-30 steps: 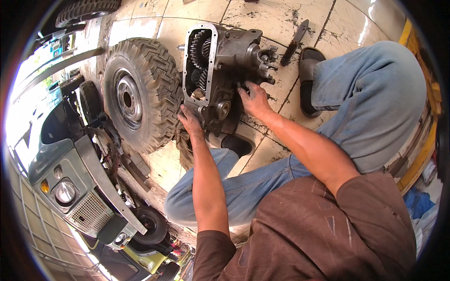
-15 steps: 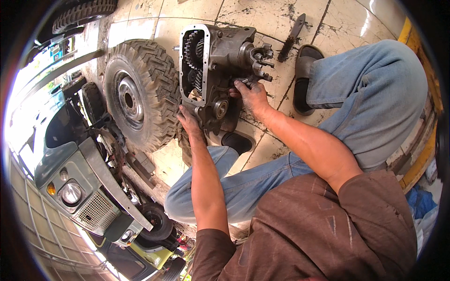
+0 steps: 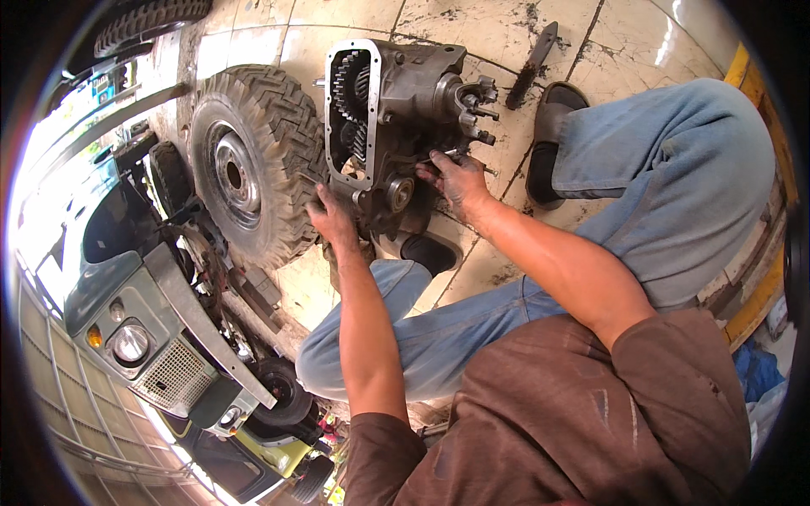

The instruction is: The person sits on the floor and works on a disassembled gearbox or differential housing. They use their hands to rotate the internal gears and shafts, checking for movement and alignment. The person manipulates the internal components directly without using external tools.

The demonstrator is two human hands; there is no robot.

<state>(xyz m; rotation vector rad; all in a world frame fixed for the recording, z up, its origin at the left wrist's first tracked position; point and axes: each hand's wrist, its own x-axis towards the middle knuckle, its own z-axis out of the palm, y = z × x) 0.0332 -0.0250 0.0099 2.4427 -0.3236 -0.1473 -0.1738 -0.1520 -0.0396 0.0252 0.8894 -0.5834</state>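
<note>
A greasy metal gearbox (image 3: 413,97) stands on the tiled floor in front of me. Toothed gears (image 3: 356,93) show through its open side, which a pale flange frames, and a forked coupling (image 3: 474,105) sticks out at its right. My left hand (image 3: 334,221) is at the casing's lower left corner with curled fingers; a thin metal piece (image 3: 311,179) juts past the fingertips, its kind unclear. My right hand (image 3: 460,187) is closed at the lower right side, below the coupling, pinching a small metal part I cannot identify. A round bearing (image 3: 398,194) sits between the hands.
A knobbly tyre on a steel wheel (image 3: 253,169) lies close by the gearbox's left. Beyond the coupling, a dark-bristled brush (image 3: 533,66) rests on the floor. My sandalled foot (image 3: 553,148) is to the right. A grey vehicle front (image 3: 143,337) occupies the left.
My left hand has shifted slightly left and down from the casing edge, and a thin metal piece now shows at its fingertips. The right hand has turned slightly, staying beside the casing.
</note>
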